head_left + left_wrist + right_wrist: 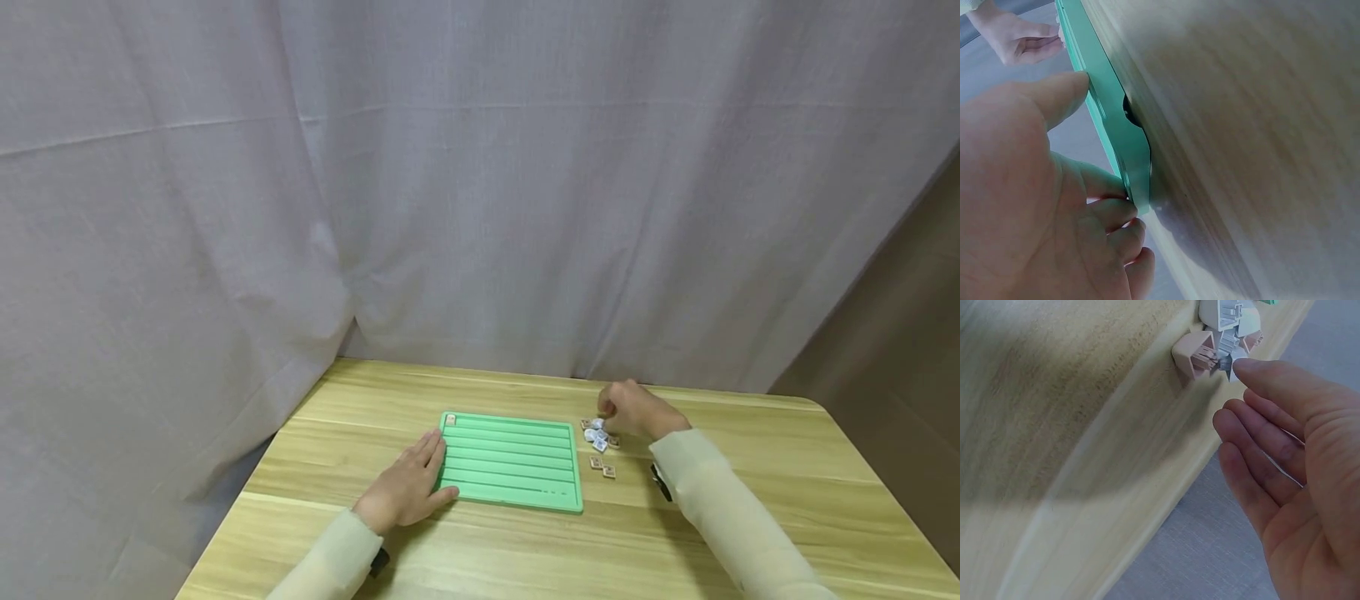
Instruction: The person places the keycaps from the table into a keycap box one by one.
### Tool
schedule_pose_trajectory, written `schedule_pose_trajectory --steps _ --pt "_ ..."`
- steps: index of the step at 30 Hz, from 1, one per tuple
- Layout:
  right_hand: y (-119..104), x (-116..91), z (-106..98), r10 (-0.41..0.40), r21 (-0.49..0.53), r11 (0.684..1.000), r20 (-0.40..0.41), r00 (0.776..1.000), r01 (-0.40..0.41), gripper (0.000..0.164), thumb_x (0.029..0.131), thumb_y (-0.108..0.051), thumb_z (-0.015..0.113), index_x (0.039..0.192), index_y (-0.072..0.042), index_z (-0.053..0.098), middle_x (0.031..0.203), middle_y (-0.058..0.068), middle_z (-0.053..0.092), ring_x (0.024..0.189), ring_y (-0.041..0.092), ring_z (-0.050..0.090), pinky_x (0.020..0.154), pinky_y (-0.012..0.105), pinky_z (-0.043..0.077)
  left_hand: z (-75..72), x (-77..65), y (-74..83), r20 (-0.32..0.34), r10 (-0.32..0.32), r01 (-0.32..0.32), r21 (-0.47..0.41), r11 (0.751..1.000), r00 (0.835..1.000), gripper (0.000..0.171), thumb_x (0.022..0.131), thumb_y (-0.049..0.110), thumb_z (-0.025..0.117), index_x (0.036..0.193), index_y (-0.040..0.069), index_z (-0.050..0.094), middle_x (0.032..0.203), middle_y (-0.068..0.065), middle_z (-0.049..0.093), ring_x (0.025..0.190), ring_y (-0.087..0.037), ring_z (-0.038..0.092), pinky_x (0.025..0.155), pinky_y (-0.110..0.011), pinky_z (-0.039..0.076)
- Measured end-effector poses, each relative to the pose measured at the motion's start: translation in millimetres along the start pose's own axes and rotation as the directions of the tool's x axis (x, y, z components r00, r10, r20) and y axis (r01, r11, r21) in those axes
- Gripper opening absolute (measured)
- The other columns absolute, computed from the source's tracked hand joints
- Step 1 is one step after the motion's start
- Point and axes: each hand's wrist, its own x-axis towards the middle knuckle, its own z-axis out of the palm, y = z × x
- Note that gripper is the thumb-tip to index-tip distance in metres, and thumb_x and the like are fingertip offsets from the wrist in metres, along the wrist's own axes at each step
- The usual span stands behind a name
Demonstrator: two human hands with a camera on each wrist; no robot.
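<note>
My left hand (408,483) rests at the left side of a green ridged tray (517,461), fingers stretched along its edge and thumb at the near corner. In the left wrist view, the thumb and fingertips touch the tray's wall (1100,87). One light keycap (450,420) sits in the tray's far left corner. Right of the tray, my right hand (633,408) reaches down over a cluster of white keycaps (600,445) and brown ones. In the right wrist view its thumb tip overlaps a white keycap (1225,365), and the loosely bent fingers stand apart from the thumb.
Two brown keycaps (596,462) lie nearer me than the cluster. A pinkish keycap (1192,355) lies on its side, hollow underside showing. The wooden table (712,450) ends at a grey curtain (495,250) behind.
</note>
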Motion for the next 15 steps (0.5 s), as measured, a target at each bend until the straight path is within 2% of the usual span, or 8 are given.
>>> schedule_pose_trajectory --steps 9,15 --pt "-0.2 7.9 3.4 -0.025 -0.039 0.999 -0.007 1.0 0.025 0.005 0.084 -0.004 0.08 0.085 -0.007 0.076 0.085 -0.001 0.073 0.08 0.011 0.064 0.072 0.033 0.059 0.0 0.4 -0.4 -0.002 0.005 -0.005 0.007 1.0 1.0 0.083 0.108 0.05 0.054 0.162 -0.009 0.03 0.173 -0.027 0.023 0.162 -0.041 0.026 0.13 -0.055 0.032" --pt "-2.5 12.6 3.1 0.003 -0.043 0.999 0.029 1.0 -0.002 0.004 0.085 -0.004 0.078 0.086 -0.008 0.077 0.087 -0.001 0.073 0.081 0.012 0.064 0.073 0.034 0.059 0.0 1.2 -0.7 0.004 -0.002 0.002 0.01 1.0 1.0 0.084 0.108 0.051 0.054 0.162 -0.008 0.029 0.174 -0.026 0.022 0.162 -0.04 0.025 0.131 -0.056 0.031"
